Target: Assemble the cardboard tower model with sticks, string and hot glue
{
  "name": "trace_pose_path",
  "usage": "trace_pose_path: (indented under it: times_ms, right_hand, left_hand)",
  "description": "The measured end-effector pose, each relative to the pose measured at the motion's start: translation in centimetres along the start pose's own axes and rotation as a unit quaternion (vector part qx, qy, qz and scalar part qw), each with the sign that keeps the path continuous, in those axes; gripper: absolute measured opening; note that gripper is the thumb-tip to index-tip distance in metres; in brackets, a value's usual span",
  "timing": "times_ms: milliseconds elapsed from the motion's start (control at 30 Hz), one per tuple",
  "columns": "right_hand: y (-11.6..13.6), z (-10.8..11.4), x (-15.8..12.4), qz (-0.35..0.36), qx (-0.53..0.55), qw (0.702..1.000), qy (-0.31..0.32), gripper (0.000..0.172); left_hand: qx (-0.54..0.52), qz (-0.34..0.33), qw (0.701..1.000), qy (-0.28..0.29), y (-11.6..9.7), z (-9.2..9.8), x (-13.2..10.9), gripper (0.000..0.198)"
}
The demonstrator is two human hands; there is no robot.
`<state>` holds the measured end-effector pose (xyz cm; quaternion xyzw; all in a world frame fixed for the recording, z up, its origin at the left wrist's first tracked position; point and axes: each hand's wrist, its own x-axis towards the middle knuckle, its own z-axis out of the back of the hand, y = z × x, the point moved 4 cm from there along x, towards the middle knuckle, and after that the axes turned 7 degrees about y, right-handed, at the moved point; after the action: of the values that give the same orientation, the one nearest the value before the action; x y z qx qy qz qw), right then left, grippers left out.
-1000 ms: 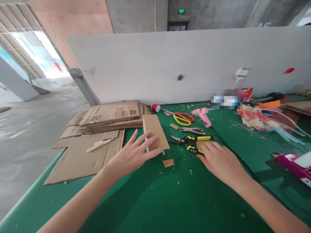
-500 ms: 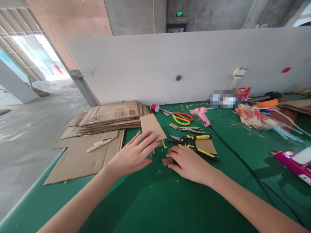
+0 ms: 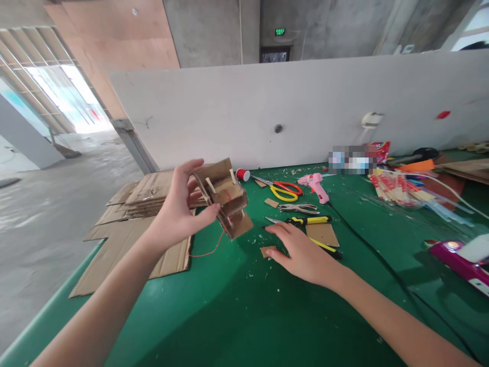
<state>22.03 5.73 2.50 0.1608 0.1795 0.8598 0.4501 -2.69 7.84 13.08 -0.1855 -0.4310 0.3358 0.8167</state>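
My left hand (image 3: 182, 216) grips a small cardboard structure (image 3: 229, 201) by its left side, lifted and tilted so that short wooden sticks and folded cardboard inside show. A red thread (image 3: 214, 251) hangs from it toward the brown cardboard at the left. On the green table, my right hand (image 3: 298, 252) is low with thumb and fingers apart. Its thumb touches or lies just over a small cardboard piece (image 3: 266, 252). Partly hidden behind that hand lie yellow-and-black cutters (image 3: 311, 220) and a square cardboard piece (image 3: 323, 235).
Stacked cardboard sheets (image 3: 153, 186) lie at the left. Farther back are a red thread spool (image 3: 242, 175), scissors (image 3: 284, 189), metal pliers (image 3: 300, 208) and a pink glue gun (image 3: 315, 186), whose black cord crosses the right side. A purple tool (image 3: 458, 260) is at the right edge.
My left hand has raised and turned the cardboard structure, bringing its inner side and red thread into view. The right hand's fingers have spread away from the small cardboard piece.
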Motion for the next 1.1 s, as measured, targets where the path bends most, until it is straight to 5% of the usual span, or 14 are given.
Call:
trace_pose_path:
  times_ms: [167,333,733,967,1100]
  right_hand:
    - [1.6,4.3,2.3,-0.015,0.163,0.984,-0.064,0.056]
    - [3.3,6.9,6.0,0.068,0.146,0.982,-0.102,0.057]
    - [1.7,4.2,9.6,0.077,0.19,0.969,-0.137,0.038]
    - [2.1,3.7,9.7,0.081,0.177,0.97,-0.144,0.041]
    - [1.6,3.4,9.4,0.052,0.2,0.972,-0.109,0.061]
  left_hand:
    - [-0.121,0.065,0.988,0.068,2.1,0.6,1.7,0.069]
    - [-0.14,0.059,0.985,0.083,3.4,-0.8,2.4,0.072]
    - [-0.175,-0.011,0.982,0.069,5.4,-2.4,3.0,0.061]
    - [-0.155,-0.008,0.985,0.074,5.1,-2.2,2.8,0.058]
    - [-0.137,0.019,0.986,0.093,4.7,-2.0,2.6,0.055]
